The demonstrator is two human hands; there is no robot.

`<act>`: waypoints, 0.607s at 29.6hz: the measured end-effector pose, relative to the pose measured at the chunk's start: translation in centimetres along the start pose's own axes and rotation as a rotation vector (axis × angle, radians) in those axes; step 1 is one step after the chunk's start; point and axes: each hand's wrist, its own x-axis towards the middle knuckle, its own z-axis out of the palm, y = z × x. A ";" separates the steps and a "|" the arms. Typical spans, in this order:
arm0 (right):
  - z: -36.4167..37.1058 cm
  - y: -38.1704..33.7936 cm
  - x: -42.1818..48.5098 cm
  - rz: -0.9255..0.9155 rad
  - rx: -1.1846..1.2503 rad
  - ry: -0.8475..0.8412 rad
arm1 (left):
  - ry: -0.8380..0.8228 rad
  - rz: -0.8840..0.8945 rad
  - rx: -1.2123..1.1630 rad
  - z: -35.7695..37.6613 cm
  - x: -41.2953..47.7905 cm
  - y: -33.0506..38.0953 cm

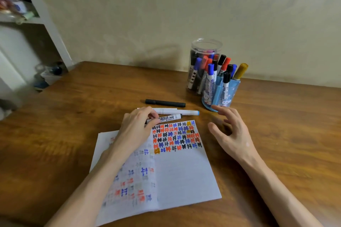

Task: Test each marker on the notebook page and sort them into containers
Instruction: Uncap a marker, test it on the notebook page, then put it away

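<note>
An open notebook lies on the wooden table, its right page covered at the top with rows of black, red, blue and gold test marks. My left hand pinches a white whiteboard marker at the page's top edge. Beyond it lie a white marker with a blue end and an all-black marker. My right hand hovers with spread fingers, holding nothing, just in front of the blue pen holder. A clear plastic jar behind the holder also contains markers.
The wooden table extends right and left of the notebook. A beige wall stands close behind the containers. At far left, white shelves hold blurred items, with clutter on the floor below.
</note>
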 end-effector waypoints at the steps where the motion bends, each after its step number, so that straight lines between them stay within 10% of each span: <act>1: 0.2 -0.3 0.0 -0.005 -0.013 0.000 | 0.011 0.023 -0.056 -0.1 -0.3 0.1; 10: 1.9 -4.5 -1.2 0.062 0.356 -0.206 | -0.120 0.356 -0.388 -1.7 -2.1 4.3; 18: 1.9 -4.9 -1.5 0.251 0.580 -0.070 | -0.208 0.242 -0.330 -1.0 -2.8 3.1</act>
